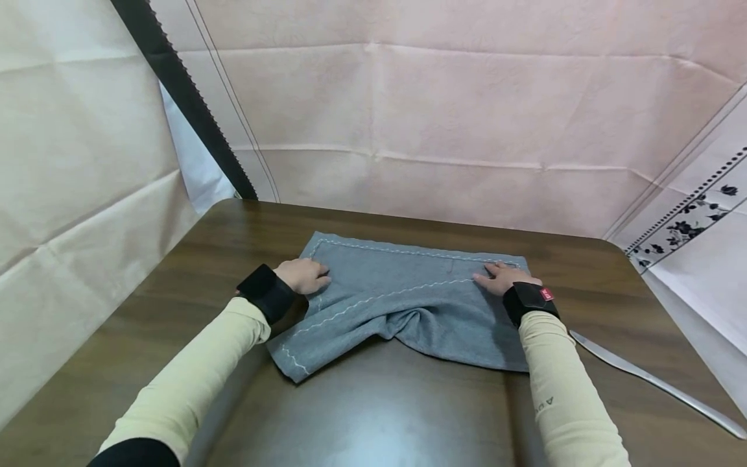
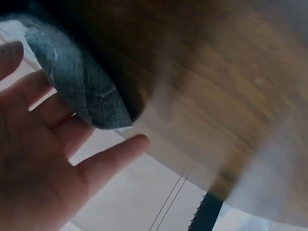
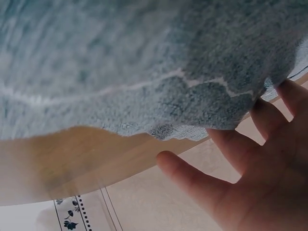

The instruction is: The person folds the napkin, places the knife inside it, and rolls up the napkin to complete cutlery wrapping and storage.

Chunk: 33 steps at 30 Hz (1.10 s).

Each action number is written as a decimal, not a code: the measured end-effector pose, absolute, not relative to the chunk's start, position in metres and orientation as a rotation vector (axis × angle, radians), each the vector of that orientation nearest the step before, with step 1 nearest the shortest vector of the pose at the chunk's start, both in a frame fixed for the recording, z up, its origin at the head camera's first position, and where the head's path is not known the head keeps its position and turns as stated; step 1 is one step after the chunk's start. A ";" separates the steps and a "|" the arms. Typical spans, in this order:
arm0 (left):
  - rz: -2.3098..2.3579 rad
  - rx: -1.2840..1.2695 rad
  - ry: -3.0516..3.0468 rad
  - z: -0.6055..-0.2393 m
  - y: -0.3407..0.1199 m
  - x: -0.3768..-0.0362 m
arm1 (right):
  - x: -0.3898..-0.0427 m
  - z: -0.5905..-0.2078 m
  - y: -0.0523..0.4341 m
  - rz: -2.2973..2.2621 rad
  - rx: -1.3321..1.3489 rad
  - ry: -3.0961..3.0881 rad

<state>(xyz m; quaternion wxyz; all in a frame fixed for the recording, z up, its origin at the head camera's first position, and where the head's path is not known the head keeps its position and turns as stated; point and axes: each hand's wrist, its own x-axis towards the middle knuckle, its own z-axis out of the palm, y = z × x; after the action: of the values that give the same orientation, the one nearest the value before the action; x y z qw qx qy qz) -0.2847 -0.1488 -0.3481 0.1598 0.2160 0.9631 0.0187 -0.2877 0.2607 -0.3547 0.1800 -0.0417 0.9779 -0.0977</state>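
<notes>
Your right sleeve (image 1: 569, 389) and right wristband (image 1: 530, 303) screen part of the right end of the blue-grey cloth (image 1: 379, 272). In the left wrist view, only a narrow section of cloth shows, and the thumb is cut off at the picture's left side. In both wrist views the cloth covers several fingertips, so you cannot check those contacts there. The right wrist view leaves your thumb out.

The cloth lies on the table (image 1: 362, 428) in front of you, between and beneath your hands. Pale stitching follows its far border and crosses it on a diagonal; the near edge is bunched near the middle. A slim silver utensil (image 1: 659, 381) lies on the table at the right, its upper end just beside the right sleeve. Pale sheeting (image 1: 467, 110) surrounds the table beyond its edge, with a dark strip (image 1: 192, 97) at the left and a floral band (image 1: 683, 230) at the right.

Your left hand (image 1: 302, 276) rests at the cloth's left edge, fingers extended and spread wide, pointing inward. Your right hand (image 1: 506, 280) rests at the right edge, fingers likewise extended and apart, pointing inward. Both forearms slant inward from the near side
</notes>
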 end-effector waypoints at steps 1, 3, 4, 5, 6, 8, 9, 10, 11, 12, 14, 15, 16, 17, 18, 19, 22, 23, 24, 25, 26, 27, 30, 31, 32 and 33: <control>0.046 0.599 2.732 -0.348 -0.148 -0.287 | -0.288 -0.355 0.262 -0.275 -0.114 2.766; 0.027 0.560 2.696 -0.347 -0.144 -0.290 | -0.289 -0.355 0.265 -0.271 -0.109 2.768; 0.012 0.544 2.680 -0.347 -0.141 -0.291 | -0.289 -0.355 0.267 -0.266 -0.112 2.771; -0.002 0.533 2.667 -0.346 -0.138 -0.292 | -0.289 -0.355 0.268 -0.262 -0.114 2.773; -0.019 0.527 2.658 -0.345 -0.136 -0.293 | -0.289 -0.354 0.269 -0.255 -0.114 2.775; -0.038 0.506 2.647 -0.344 -0.132 -0.294 | -0.288 -0.354 0.270 -0.242 -0.117 2.781; -0.046 0.499 2.645 -0.344 -0.130 -0.294 | -0.287 -0.353 0.270 -0.230 -0.117 2.788; -0.049 0.490 2.647 -0.344 -0.129 -0.294 | -0.286 -0.353 0.270 -0.219 -0.117 2.798; -0.056 0.481 2.648 -0.344 -0.128 -0.295 | -0.286 -0.352 0.269 -0.205 -0.113 2.812; -0.062 0.470 2.651 -0.344 -0.127 -0.295 | -0.285 -0.352 0.268 -0.188 -0.115 2.832; -0.071 0.460 2.660 -0.346 -0.125 -0.296 | -0.284 -0.353 0.266 -0.146 -0.134 2.896; -0.081 0.457 2.661 -0.347 -0.124 -0.297 | -0.283 -0.353 0.265 -0.132 -0.144 2.931; -0.091 0.459 2.664 -0.349 -0.124 -0.297 | -0.283 -0.354 0.265 -0.122 -0.155 2.966; -0.101 0.463 2.668 -0.351 -0.123 -0.298 | -0.283 -0.355 0.265 -0.115 -0.166 3.000; -0.109 0.466 2.674 -0.353 -0.123 -0.299 | -0.283 -0.356 0.265 -0.108 -0.177 3.028; -0.117 0.469 2.682 -0.355 -0.123 -0.299 | -0.283 -0.357 0.265 -0.107 -0.183 3.051; -0.132 0.463 2.713 -0.361 -0.121 -0.300 | -0.281 -0.360 0.265 -0.082 -0.210 3.098; -0.137 0.455 2.720 -0.362 -0.120 -0.300 | -0.280 -0.361 0.264 -0.071 -0.229 3.112; -0.139 0.445 2.727 -0.364 -0.119 -0.301 | -0.278 -0.361 0.262 -0.059 -0.247 3.124; -0.141 0.439 2.733 -0.364 -0.118 -0.300 | -0.278 -0.363 0.262 -0.043 -0.275 3.137; -0.143 0.430 2.733 -0.363 -0.118 -0.299 | -0.276 -0.365 0.261 -0.025 -0.315 3.152; -0.150 0.426 2.737 -0.366 -0.119 -0.301 | -0.274 -0.366 0.260 -0.016 -0.355 3.160; -0.173 0.421 2.748 -0.368 -0.122 -0.302 | -0.268 -0.367 0.255 0.005 -0.467 3.175; -0.178 0.421 2.752 -0.368 -0.124 -0.303 | -0.264 -0.366 0.253 0.015 -0.509 3.178; -0.187 0.422 2.760 -0.371 -0.126 -0.306 | -0.260 -0.365 0.250 0.026 -0.547 3.182; -0.196 0.426 2.770 -0.376 -0.129 -0.311 | -0.255 -0.364 0.248 0.033 -0.576 3.188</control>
<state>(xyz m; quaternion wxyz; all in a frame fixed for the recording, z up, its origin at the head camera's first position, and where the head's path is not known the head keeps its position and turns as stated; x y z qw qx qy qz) -0.3110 -0.1290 -0.3758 0.1655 0.1497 0.9724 -0.0689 -0.2550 0.2482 -0.3635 -0.0490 -0.1777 0.9828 0.0103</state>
